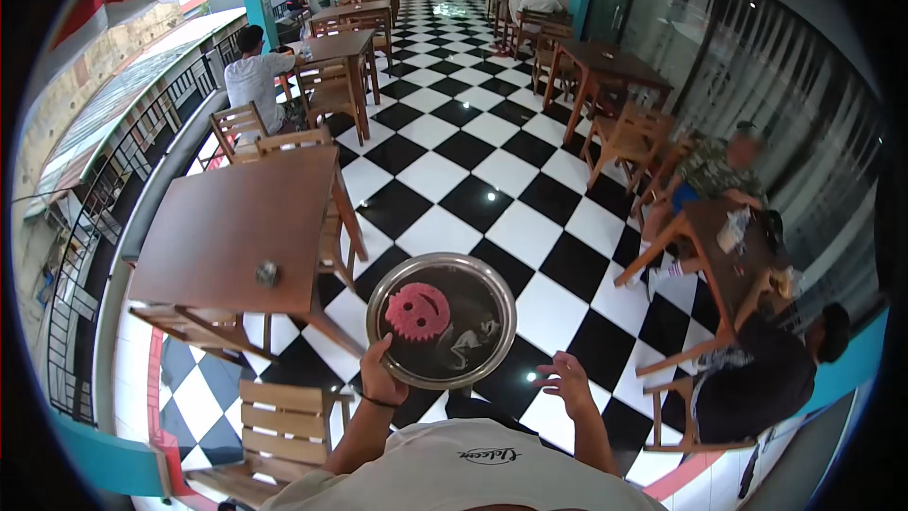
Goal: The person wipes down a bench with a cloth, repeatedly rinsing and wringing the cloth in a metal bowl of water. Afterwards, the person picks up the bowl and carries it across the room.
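My left hand [382, 380] grips the near left rim of a round metal tray [441, 382], thumb on top and fingers underneath, mostly hidden. The tray is held out in front of my body, above the floor. On its dark surface lies a pink smiley-face sponge [417, 312] with a scalloped edge. Whitish marks [470, 341] show beside the sponge; I cannot tell whether they are a print or something lying there. To the right of the tray, apart from it, my right hand [566, 382] is raised with loosely bent, separated fingers and nothing in them.
A brown wooden table [241, 227] with a small ashtray-like object [268, 273] stands to the left. A wooden chair [288, 435] is near my left side. At right, two people sit by another table [728, 251] carrying bags. A checkered aisle [473, 151] runs ahead between furniture.
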The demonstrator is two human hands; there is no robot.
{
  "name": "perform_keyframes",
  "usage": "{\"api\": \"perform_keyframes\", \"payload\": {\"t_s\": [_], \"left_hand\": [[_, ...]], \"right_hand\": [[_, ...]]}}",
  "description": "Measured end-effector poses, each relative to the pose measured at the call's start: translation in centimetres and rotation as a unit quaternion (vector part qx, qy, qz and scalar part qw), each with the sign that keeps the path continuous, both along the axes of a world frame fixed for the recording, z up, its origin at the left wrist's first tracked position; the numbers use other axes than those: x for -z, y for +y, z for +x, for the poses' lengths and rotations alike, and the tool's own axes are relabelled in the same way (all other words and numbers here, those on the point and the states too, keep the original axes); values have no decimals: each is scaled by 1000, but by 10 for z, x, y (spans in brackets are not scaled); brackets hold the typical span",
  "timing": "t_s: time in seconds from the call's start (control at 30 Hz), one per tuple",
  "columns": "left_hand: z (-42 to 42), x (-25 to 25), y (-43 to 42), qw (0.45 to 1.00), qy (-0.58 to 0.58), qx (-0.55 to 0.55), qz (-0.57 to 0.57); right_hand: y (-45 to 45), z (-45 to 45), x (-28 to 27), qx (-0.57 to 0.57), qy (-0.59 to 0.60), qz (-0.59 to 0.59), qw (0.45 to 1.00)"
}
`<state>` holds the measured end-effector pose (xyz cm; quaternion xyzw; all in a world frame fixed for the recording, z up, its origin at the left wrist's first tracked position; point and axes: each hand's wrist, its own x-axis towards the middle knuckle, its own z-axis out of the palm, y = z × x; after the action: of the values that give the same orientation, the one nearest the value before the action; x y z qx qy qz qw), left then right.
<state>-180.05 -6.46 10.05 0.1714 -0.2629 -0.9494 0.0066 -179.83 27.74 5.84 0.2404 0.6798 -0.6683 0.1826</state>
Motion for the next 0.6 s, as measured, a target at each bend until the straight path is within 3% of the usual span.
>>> {"api": "perform_keyframes", "payload": {"t_s": [0.27, 0.3, 0.37, 0.5, 0.53, 0.57, 0.6], "left_hand": [[-232, -19, -20, 998, 3, -65, -18], [-264, -21, -22, 997, 8, -74, -23], [-328, -28, -27, 997, 21, -73, -10], [-456, -5, -51, 998, 25, -65, -1], [-487, -5, -53, 997, 25, -73, -15], [-523, -9, -58, 996, 29, -82, -30], [-557, -11, -62, 995, 39, -86, -37]], "right_hand": [[-93, -343, -79, -147, 131, -18, 980], [-101, -386, -69, -164, 137, -40, 976], [-110, -474, -26, -188, 150, -84, 967], [-94, -599, 92, -228, 8, 100, 968], [-69, -620, 159, -180, -76, 69, 978], [-32, -619, 236, -43, -129, -89, 987], [-8, -605, 296, 213, -159, -207, 942]]}}
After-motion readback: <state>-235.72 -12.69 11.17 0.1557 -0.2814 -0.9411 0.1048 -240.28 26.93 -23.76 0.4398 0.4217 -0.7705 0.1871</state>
